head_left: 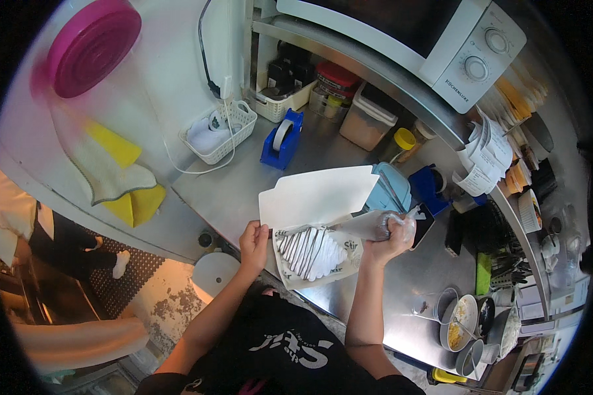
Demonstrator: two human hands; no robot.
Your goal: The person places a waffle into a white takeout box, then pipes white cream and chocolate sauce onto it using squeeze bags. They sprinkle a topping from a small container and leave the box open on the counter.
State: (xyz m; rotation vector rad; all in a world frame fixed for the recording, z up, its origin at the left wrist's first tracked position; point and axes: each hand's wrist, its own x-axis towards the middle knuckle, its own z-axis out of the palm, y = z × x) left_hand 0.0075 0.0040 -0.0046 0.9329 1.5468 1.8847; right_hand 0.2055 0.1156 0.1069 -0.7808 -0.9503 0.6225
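Observation:
In front of me a white cardboard box [319,197] lies with its lid folded back. Inside it, on printed paper, rests a food piece with a white creamy top [310,253], crossed by several dark stripes. My left hand [253,249] pinches the left edge of the box between thumb and fingers. Wrapped in my right hand [390,240] is a clear piping bag [362,226] with dark contents, its narrow end pointing left over the box, just above the food's right side. The bag's tip is hard to make out.
Behind the box stand a blue tape dispenser [282,139], a white basket [219,133] and a light blue container [389,189]. A microwave [441,39] sits on the shelf above. Bowls, including one with yellow food [458,322], are at the right. Another person [79,250] is partly visible at far left.

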